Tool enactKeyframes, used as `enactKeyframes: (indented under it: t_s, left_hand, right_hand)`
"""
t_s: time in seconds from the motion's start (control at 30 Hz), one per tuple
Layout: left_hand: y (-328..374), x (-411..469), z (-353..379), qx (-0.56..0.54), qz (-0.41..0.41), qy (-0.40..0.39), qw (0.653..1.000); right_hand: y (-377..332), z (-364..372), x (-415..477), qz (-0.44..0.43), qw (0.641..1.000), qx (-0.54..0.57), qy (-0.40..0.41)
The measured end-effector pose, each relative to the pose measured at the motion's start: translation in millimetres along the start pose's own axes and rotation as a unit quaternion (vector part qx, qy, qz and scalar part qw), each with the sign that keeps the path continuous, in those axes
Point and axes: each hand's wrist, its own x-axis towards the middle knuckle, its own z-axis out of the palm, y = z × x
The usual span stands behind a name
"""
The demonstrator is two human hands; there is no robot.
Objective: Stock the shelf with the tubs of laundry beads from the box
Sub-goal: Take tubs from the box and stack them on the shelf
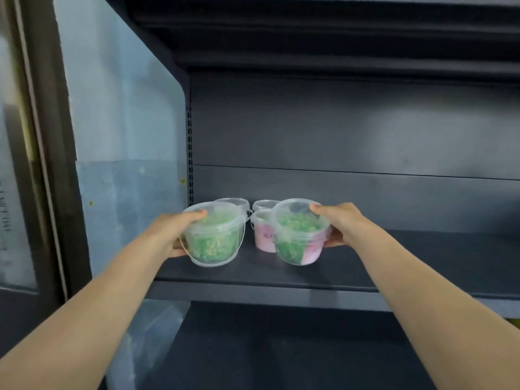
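Both arms reach onto a dark grey shelf (pixel 394 257). My left hand (pixel 171 232) grips a clear tub of green laundry beads (pixel 213 237) from its left side, thumb on the lid. My right hand (pixel 340 223) grips a second clear tub (pixel 298 235), green beads with a pink label, thumb on its lid; the tub tilts toward me. Behind them stand a pink tub (pixel 263 235) and two more lidded tubs (pixel 233 203) (pixel 264 204) near the back panel. The box is out of view.
A frosted side panel (pixel 126 122) closes the shelf on the left. The dark underside of another shelf (pixel 337 38) hangs above and a lower shelf (pixel 281 356) lies below. The shelf's front edge (pixel 253 294) runs under my forearms.
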Motion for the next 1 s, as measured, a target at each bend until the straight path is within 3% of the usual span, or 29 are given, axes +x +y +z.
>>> enactKeyframes:
  t_s: [0.43, 0.77, 1.0]
  left_hand:
    - [70.9, 41.9, -3.0, 0.034, 0.046, 0.004, 0.998]
    - [77.2, 36.8, 29.0, 0.049, 0.067, 0.013, 0.996]
    - [87.9, 97.0, 34.0, 0.050, 0.084, 0.001, 0.995]
  right_hand:
    - [-49.3, 11.9, 36.3, -0.038, 0.999, 0.021, 0.027]
    - [-41.8, 4.5, 53.1, -0.061, 0.996, 0.054, 0.022]
    - [-53.3, 21.2, 94.3, -0.059, 0.997, 0.042, 0.036]
